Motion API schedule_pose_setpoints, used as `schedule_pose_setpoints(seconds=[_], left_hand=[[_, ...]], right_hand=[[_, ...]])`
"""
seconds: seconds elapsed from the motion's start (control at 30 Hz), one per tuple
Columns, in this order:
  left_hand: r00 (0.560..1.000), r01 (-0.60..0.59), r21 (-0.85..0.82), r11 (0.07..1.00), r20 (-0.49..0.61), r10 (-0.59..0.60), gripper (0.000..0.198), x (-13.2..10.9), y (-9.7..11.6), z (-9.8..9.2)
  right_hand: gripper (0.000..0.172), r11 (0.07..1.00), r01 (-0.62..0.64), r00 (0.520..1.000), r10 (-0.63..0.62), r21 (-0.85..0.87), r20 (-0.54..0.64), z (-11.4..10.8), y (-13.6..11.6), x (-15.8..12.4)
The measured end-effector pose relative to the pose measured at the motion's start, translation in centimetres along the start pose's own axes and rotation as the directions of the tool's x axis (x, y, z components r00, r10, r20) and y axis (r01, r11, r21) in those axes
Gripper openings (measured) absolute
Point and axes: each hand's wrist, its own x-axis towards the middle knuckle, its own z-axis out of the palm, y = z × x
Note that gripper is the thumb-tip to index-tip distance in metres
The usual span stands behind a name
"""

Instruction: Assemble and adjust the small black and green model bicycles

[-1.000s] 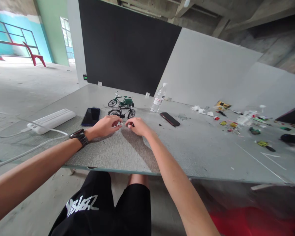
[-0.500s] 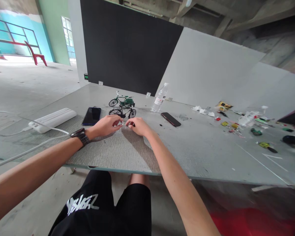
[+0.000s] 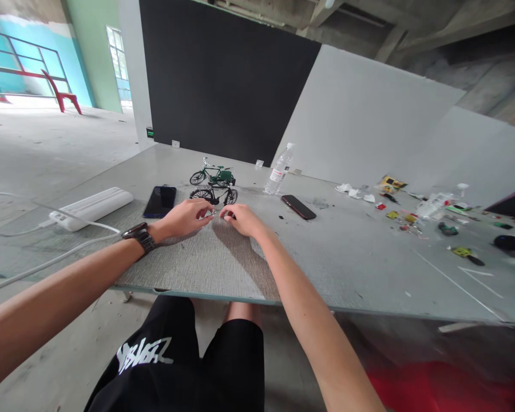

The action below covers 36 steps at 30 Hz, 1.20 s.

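Just in front of two small model bicycles, my hands face each other low over the table. My left hand [image 3: 193, 215] has thumb and fingertips pinched at a tiny shiny silver part [image 3: 214, 212], too small to name. Close to its other side is my right hand [image 3: 239, 219], fingers curled and thumb drawn in; whether it holds anything is hidden. The black model bicycle [image 3: 217, 195] stands right behind my fingertips. Behind that one is the green model bicycle [image 3: 212, 173], partly overlapped by it.
A dark phone [image 3: 160, 202] and a white power strip [image 3: 92, 209] with cables lie to the left. On the right are another phone [image 3: 298, 207] and a water bottle [image 3: 280, 170]. Several small parts and wrappers, with a clear bottle [image 3: 433, 206], are scattered farther right. A black panel [image 3: 227, 80] rises behind.
The silver part between my fingertips looks slightly turned or lowered. Both hands stay almost in place, and the bicycles have not moved.
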Motion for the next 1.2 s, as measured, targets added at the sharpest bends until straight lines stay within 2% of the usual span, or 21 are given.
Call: schedule_pose_setpoints(seconds=[0.53,0.67,0.83,0.97,1.2], left_hand=[[1.0,-0.007,0.003,1.0,0.003,0.007,0.02,0.0,0.1,-0.1],[1.0,-0.009,0.002,1.0,-0.001,0.009,0.02,0.0,0.1,-0.2],[1.0,-0.013,-0.007,1.0,0.004,0.013,0.02,0.0,0.0,-0.2],[1.0,-0.014,-0.009,1.0,0.008,0.014,0.021,-0.1,-0.1,-0.1],[1.0,-0.023,-0.003,1.0,0.011,0.023,0.021,-0.1,-0.2,-0.1]], right_hand=[[0.027,0.996,-0.043,0.999,0.044,-0.079,0.009,-0.2,1.5,0.0],[0.028,0.994,-0.103,0.995,0.102,-0.039,-0.017,-1.6,2.2,-0.4],[0.028,0.978,-0.205,0.97,0.198,-0.037,-0.138,-4.2,4.4,-2.0],[0.027,0.968,-0.249,0.967,0.245,-0.039,-0.072,-5.1,5.7,-2.9],[0.023,0.952,-0.305,0.951,0.305,-0.004,0.048,-5.4,5.9,-3.0]])
